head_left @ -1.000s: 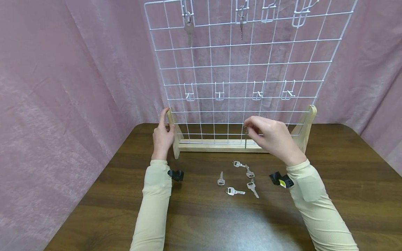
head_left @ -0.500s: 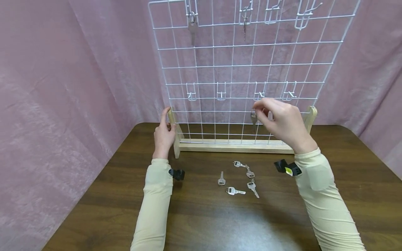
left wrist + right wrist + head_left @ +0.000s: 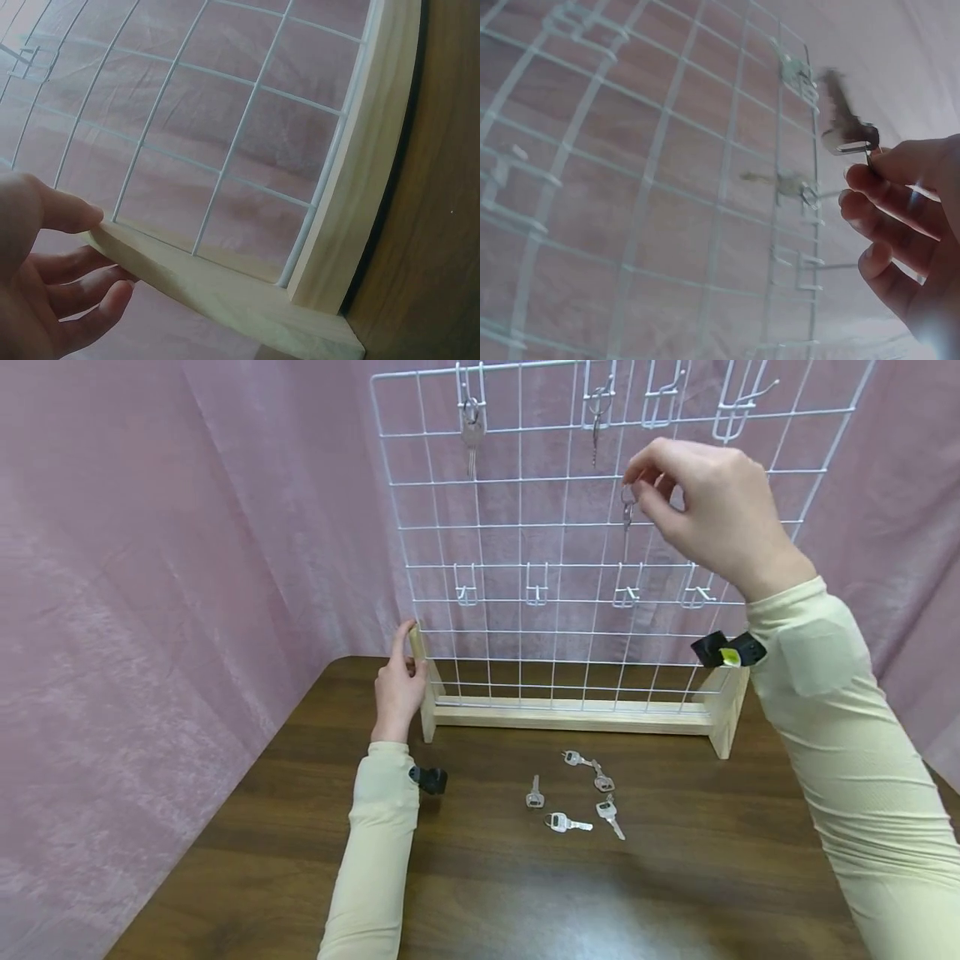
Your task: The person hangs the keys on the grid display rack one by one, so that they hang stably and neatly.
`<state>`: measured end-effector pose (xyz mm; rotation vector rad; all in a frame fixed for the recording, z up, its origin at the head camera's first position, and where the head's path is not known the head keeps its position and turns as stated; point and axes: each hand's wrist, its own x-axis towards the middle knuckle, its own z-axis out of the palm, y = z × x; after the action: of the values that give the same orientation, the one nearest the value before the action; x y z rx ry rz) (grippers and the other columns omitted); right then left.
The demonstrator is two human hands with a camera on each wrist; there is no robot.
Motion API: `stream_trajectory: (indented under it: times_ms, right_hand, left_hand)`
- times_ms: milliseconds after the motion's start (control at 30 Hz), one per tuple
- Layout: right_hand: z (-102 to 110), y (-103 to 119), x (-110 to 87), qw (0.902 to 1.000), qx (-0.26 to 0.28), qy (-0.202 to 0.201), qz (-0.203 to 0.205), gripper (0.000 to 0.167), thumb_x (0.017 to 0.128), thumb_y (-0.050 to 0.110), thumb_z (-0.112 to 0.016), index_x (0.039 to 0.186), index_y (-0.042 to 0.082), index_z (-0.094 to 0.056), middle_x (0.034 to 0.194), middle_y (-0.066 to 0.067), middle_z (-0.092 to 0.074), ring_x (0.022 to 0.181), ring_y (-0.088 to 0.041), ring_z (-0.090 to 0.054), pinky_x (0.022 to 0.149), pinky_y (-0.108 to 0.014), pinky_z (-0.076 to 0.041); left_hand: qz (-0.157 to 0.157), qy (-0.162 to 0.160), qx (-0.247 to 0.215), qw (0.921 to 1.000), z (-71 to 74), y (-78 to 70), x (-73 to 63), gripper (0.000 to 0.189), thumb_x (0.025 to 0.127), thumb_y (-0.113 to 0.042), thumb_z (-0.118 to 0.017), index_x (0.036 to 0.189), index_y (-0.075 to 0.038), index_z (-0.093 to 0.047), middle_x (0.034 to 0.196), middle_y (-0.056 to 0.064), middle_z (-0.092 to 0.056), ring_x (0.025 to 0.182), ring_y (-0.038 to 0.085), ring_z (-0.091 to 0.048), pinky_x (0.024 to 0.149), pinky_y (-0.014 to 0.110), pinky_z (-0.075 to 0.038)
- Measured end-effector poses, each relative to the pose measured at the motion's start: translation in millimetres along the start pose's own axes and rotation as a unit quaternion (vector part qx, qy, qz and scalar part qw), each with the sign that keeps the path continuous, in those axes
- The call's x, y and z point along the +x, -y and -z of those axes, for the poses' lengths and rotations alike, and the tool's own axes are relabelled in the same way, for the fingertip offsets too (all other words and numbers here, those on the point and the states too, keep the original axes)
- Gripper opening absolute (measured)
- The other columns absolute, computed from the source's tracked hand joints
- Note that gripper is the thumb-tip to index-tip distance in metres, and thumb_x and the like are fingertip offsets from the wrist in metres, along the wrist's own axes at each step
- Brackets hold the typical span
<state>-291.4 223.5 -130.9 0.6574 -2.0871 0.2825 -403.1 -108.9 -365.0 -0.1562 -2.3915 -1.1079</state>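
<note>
My right hand [image 3: 712,510] pinches the ring of a key [image 3: 628,513] between thumb and fingertips, and the key dangles just in front of the white wire grid [image 3: 520,527], below its upper row of hooks. In the right wrist view the same key [image 3: 847,124] shows its blade and slotted head. My left hand [image 3: 397,693] grips the left end of the wooden stand [image 3: 570,718] near its top. Seen from the left wrist, the fingers lie on both sides of the wooden end piece [image 3: 225,307].
Two keys hang from upper hooks, one at the left [image 3: 472,433] and another key [image 3: 596,427] nearer the middle. Bare hooks [image 3: 662,402] continue rightward, with a lower row of hooks [image 3: 536,589] beneath. Several loose keys [image 3: 567,822] lie on the brown table [image 3: 480,877] before the stand.
My right hand has risen with the key from low at the grid to near the upper hooks, drifting right. The left hand keeps its grip on the stand.
</note>
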Motion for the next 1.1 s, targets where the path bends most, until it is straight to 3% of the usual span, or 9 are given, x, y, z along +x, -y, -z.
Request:
stream_trajectory:
  times_ms: [133, 267, 367, 600, 667, 767, 833, 1000, 1100]
  right_hand:
    - [17, -11, 21.6, 0.9992, -0.021, -0.006, -0.033, 0.022, 0.095, 0.012, -0.051, 0.107, 0.004, -0.067, 0.093, -0.009, -0.072, 0.072, 0.028, -0.031, 0.067, -0.010, -0.027]
    - [33, -25, 40.4, 0.9962, -0.037, -0.010, -0.078, 0.026, 0.096, 0.017, -0.049, 0.112, 0.005, -0.065, 0.080, 0.030, -0.055, 0.069, 0.028, -0.030, 0.075, -0.011, -0.026]
    - [41, -34, 50.1, 0.9939, -0.042, -0.010, -0.101, 0.026, 0.096, 0.019, -0.048, 0.110, 0.003, -0.064, 0.069, 0.045, -0.028, 0.066, 0.027, -0.027, 0.084, -0.019, -0.027]
    - [46, -46, 62.0, 0.9911, -0.053, 0.014, -0.121, 0.027, 0.095, 0.022, -0.047, 0.107, 0.005, -0.065, 0.064, 0.046, -0.026, 0.066, 0.024, -0.027, 0.085, -0.020, -0.022]
    - [45, -50, 63.5, 0.9914, -0.051, 0.016, -0.119, 0.021, 0.095, 0.021, -0.046, 0.092, 0.017, -0.067, 0.066, 0.045, -0.028, 0.067, 0.023, -0.028, 0.085, -0.019, -0.023]
    - [43, -53, 64.6, 0.9917, -0.045, 0.022, -0.119, 0.028, 0.094, 0.020, -0.045, 0.076, 0.039, -0.052, 0.069, 0.045, -0.030, 0.066, 0.022, -0.030, 0.087, -0.020, -0.025]
    - [41, -55, 64.0, 0.9914, -0.045, 0.026, -0.120, 0.029, 0.094, 0.018, -0.045, 0.075, 0.039, -0.052, 0.070, 0.043, -0.031, 0.065, 0.020, -0.031, 0.082, -0.017, -0.024]
    - [31, -54, 58.1, 0.9907, -0.037, 0.004, -0.131, 0.026, 0.093, 0.012, -0.043, 0.103, 0.000, -0.064, 0.071, 0.038, -0.030, 0.065, 0.017, -0.030, 0.071, -0.011, -0.024]
    - [22, -51, 55.4, 0.9891, -0.012, -0.031, -0.144, 0.025, 0.092, 0.009, -0.042, 0.098, -0.001, -0.064, 0.072, 0.037, -0.032, 0.065, 0.018, -0.032, 0.069, -0.008, -0.028]
  left_hand:
    - [0.007, 0.004, -0.002, 1.0000, -3.4, -3.1, -0.6, 0.063, 0.093, -0.014, -0.057, 0.145, -0.039, -0.033, 0.097, 0.015, -0.072, 0.074, 0.034, -0.065, 0.067, 0.047, -0.049]
    - [0.006, 0.008, -0.005, 0.9999, -6.9, -5.9, 0.3, 0.062, 0.093, -0.013, -0.057, 0.145, -0.038, -0.033, 0.098, 0.016, -0.072, 0.075, 0.035, -0.066, 0.067, 0.047, -0.050]
    - [0.005, 0.009, -0.007, 0.9999, -9.2, -6.8, 1.7, 0.062, 0.093, -0.014, -0.057, 0.145, -0.039, -0.033, 0.098, 0.015, -0.072, 0.075, 0.034, -0.066, 0.066, 0.046, -0.051]
    - [-0.002, 0.005, -0.009, 0.9999, -10.4, -9.6, 3.5, 0.062, 0.093, -0.013, -0.058, 0.144, -0.038, -0.034, 0.098, 0.015, -0.072, 0.076, 0.035, -0.066, 0.069, 0.048, -0.050]
    - [-0.003, 0.005, -0.009, 0.9999, -10.9, -10.1, 3.3, 0.062, 0.093, -0.013, -0.058, 0.144, -0.038, -0.034, 0.098, 0.016, -0.072, 0.075, 0.035, -0.066, 0.068, 0.048, -0.050]
    - [-0.003, 0.004, -0.010, 0.9999, -12.4, -10.0, 3.1, 0.062, 0.093, -0.013, -0.058, 0.144, -0.038, -0.034, 0.097, 0.015, -0.072, 0.074, 0.034, -0.067, 0.067, 0.047, -0.050]
    - [-0.004, 0.003, -0.009, 0.9999, -13.2, -9.7, 3.1, 0.062, 0.093, -0.013, -0.058, 0.144, -0.038, -0.034, 0.096, 0.015, -0.073, 0.073, 0.034, -0.066, 0.066, 0.046, -0.050]
    - [-0.007, 0.001, -0.011, 0.9999, -14.6, -9.5, 2.9, 0.062, 0.093, -0.013, -0.057, 0.145, -0.038, -0.034, 0.095, 0.014, -0.072, 0.070, 0.033, -0.065, 0.064, 0.045, -0.049]
    - [-0.006, -0.001, -0.013, 0.9999, -14.9, -9.4, 2.6, 0.062, 0.093, -0.013, -0.057, 0.144, -0.038, -0.034, 0.094, 0.015, -0.072, 0.070, 0.033, -0.065, 0.065, 0.045, -0.049]
